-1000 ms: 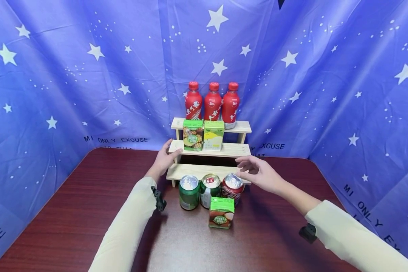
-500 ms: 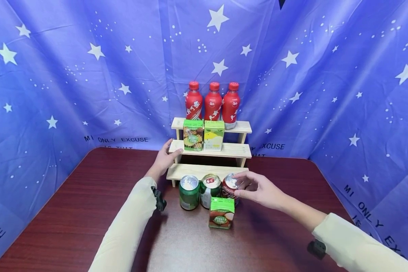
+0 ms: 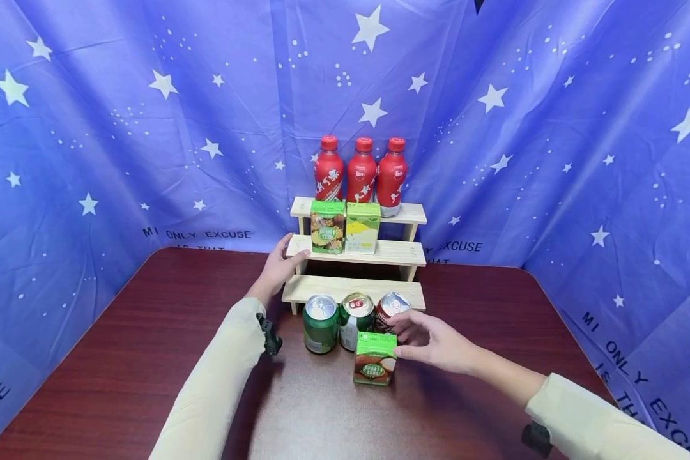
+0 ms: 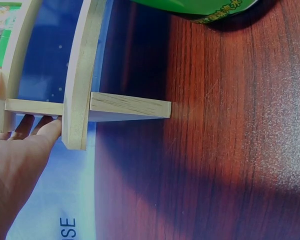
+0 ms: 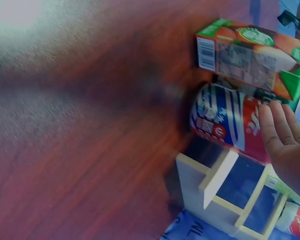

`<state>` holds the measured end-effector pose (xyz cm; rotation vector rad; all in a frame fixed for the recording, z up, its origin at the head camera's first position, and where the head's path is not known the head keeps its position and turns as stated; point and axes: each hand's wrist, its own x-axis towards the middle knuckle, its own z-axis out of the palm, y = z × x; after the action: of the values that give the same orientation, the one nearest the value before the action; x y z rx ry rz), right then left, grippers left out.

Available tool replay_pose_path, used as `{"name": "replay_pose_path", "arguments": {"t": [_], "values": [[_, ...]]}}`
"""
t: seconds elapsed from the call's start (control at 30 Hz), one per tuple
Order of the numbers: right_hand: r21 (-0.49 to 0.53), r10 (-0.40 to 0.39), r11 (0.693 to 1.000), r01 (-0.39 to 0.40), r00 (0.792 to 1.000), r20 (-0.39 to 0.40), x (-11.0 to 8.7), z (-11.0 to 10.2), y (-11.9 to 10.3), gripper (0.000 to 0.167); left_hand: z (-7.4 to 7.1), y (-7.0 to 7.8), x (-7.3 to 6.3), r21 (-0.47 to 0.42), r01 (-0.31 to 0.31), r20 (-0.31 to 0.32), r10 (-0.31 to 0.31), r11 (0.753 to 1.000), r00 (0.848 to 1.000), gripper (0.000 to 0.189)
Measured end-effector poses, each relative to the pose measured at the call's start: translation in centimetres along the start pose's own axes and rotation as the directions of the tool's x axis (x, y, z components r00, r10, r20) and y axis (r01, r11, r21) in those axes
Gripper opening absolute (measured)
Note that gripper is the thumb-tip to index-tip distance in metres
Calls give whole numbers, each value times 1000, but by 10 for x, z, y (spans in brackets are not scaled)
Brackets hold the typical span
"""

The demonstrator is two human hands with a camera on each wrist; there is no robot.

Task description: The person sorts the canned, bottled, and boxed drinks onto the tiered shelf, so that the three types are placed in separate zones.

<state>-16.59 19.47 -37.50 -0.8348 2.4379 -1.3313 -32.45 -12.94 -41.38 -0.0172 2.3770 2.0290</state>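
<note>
In the head view, my left hand (image 3: 275, 269) grips the left end of a three-step wooden rack (image 3: 351, 289), thumb over the middle step. The left wrist view shows its fingers (image 4: 49, 129) behind the rack's upright. My right hand (image 3: 439, 345) is just right of a green-topped juice carton (image 3: 374, 369), fingers loosely bent and spread from the thumb. Behind the carton stands a red soda can (image 3: 392, 305), partly covered by that hand. From the right wrist, the fingers (image 5: 275, 125) reach alongside the can (image 5: 225, 117); whether they touch it I cannot tell.
Two green cans (image 3: 321, 326) stand left of the red one, before the bottom step. Two juice cartons (image 3: 361, 230) occupy the middle step, and three red bottles (image 3: 361, 169) the top. A blue starry curtain (image 3: 207, 128) surrounds the dark red table (image 3: 121, 358).
My right hand has come down and toward me, from above the red can to the right side of the front carton. The left hand has kept its grip on the rack.
</note>
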Motion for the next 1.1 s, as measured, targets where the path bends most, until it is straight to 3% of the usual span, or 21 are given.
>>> {"name": "replay_pose_path", "arguments": {"t": [0.33,0.6,0.77,0.97,1.1], "values": [[65,19,998,-19,1000,14,0,26,16,52,0,0,1,-6,-5,0,5,1000,1000,80],[-32,3,999,-6,998,-69,2,41,24,55,0,0,1,-4,4,-3,-4,1000,1000,80],[-8,19,1000,-19,994,-106,3,44,26,49,0,-1,1,17,8,-4,-8,1000,1000,80],[50,17,999,-13,996,-87,-1,43,23,47,0,0,0,-15,3,0,-3,1000,1000,79],[105,8,994,-1,998,-70,-6,37,20,47,0,11,-8,-28,17,16,-16,999,1000,80]]}}
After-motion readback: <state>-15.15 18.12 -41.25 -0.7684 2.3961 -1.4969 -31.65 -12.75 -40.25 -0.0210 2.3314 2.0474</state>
